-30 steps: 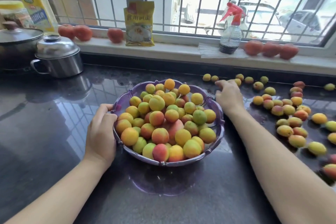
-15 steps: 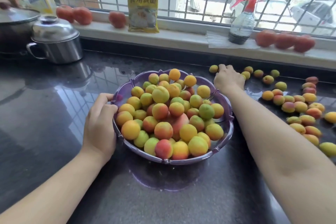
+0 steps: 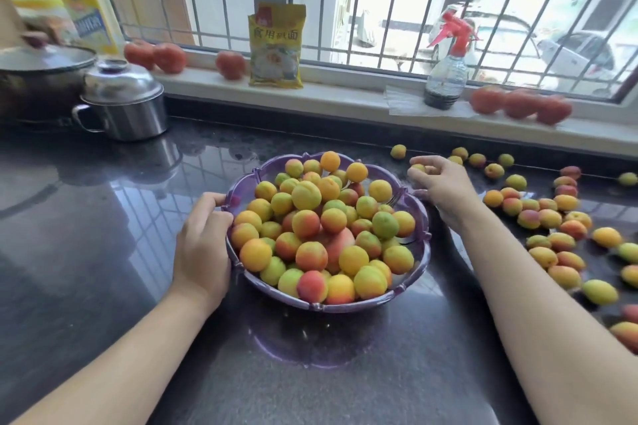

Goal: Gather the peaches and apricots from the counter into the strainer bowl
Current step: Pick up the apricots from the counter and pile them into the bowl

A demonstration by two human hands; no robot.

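With your left hand (image 3: 202,245) gripping the strainer bowl (image 3: 419,252) rim and your right hand (image 3: 442,183) pinching a small apricot (image 3: 418,168) just beyond it, dropping fruit onto that heaped pile risks others rolling onto the counter (image 3: 103,217).

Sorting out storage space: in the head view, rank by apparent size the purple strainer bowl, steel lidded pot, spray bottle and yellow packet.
1. Strainer bowl, though nearest the camera.
2. Steel pot.
3. Spray bottle and yellow packet: too alike to rank.

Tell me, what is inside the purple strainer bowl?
The purple strainer bowl holds a heap of apricots and peaches, yellow, orange and green. A metal utensil shows near its right rim. The fruit covers the bottom.
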